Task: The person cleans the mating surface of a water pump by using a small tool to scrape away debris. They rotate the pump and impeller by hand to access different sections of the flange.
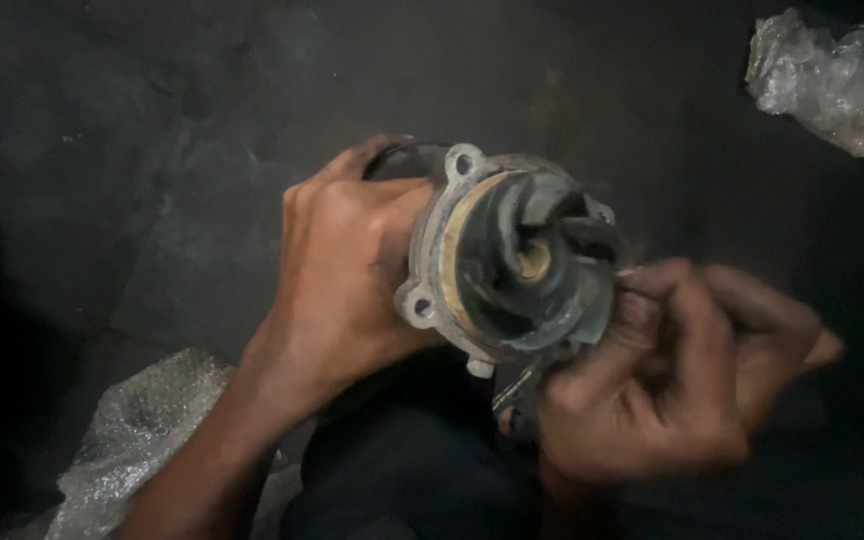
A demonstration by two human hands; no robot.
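Note:
My left hand point(337, 275) grips a round metal water pump point(512, 255) from behind, with its dark vaned impeller and brass centre facing up. The pump's grey flange has bolt ears at the top and left. My right hand point(672, 365) is blurred and curled at the pump's right rim, with its fingertips touching the impeller edge. Whether it pinches something small there is not clear.
A crumpled clear plastic bag point(827, 80) lies at the top right on the dark, grimy floor. Another piece of plastic wrap point(137, 425) lies at the lower left beside my left forearm. Dark cloth point(402, 470) sits below the pump.

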